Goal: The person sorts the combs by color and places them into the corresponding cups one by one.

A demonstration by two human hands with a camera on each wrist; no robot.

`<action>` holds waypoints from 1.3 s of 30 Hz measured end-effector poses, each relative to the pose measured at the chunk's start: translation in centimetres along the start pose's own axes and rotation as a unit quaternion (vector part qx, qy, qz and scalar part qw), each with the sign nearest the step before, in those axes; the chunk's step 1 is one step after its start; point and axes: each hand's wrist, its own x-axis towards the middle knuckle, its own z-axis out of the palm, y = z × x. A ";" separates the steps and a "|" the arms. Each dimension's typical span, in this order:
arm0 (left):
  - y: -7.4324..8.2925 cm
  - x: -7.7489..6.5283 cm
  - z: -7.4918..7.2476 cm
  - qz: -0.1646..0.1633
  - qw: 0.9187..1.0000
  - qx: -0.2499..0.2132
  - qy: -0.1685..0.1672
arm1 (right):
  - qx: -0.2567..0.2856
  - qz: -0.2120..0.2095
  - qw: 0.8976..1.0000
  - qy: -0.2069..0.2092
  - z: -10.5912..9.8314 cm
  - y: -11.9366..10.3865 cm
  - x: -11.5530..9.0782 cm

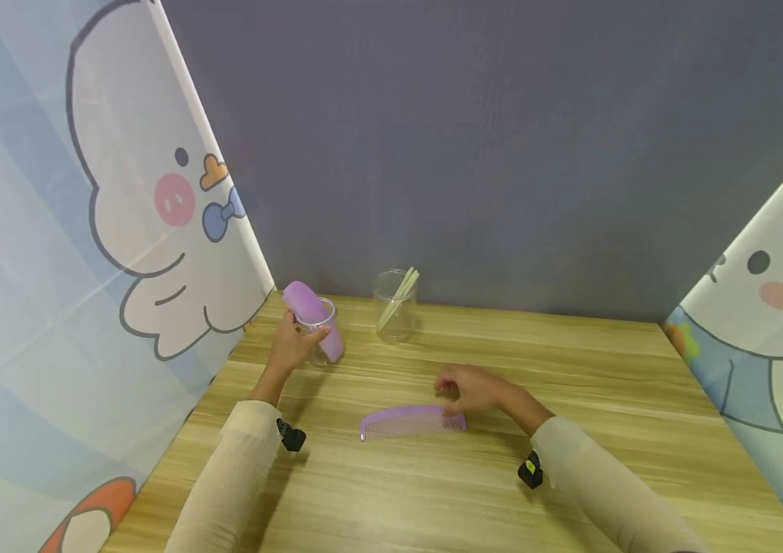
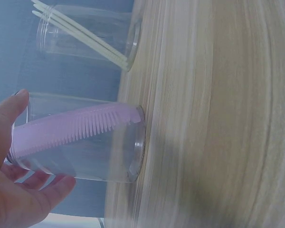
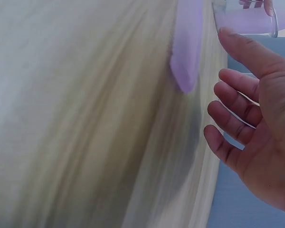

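Observation:
At the far left of the table my left hand (image 1: pixel 290 347) grips a clear glass cup (image 2: pixel 102 164) near its rim, thumb on one side and fingers on the other. A wide purple comb (image 1: pixel 305 302) leans inside that cup; in the left wrist view its teeth show through the wall. My right hand (image 1: pixel 479 390) hovers over the right end of a second purple comb (image 1: pixel 398 419), which lies flat on the table. In the right wrist view the fingers are loosely bent and apart from the comb, with nothing held.
Another clear glass cup (image 1: pixel 396 335) with several pale thin sticks (image 1: pixel 398 298) stands at the back, right of the held cup. The wood-grain table (image 1: pixel 571 361) ends at a dark grey back panel (image 1: pixel 467 153). Cartoon-printed curtains (image 1: pixel 31 307) flank both sides.

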 end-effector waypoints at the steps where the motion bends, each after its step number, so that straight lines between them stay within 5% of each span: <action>1: 0.0 0.0 0.0 0.000 1.000 0.000 0.000 | -0.003 -0.003 1.000 0.001 0.2 0.1 -0.1; 27: 0.0 0.0 -0.1 -0.013 1.000 0.016 -0.003 | -0.078 -0.020 0.997 0.019 2.3 0.5 -1.0; 39: 0.1 -0.1 0.0 0.001 1.000 0.024 -0.002 | -0.049 -0.015 0.998 0.041 2.4 0.7 -1.1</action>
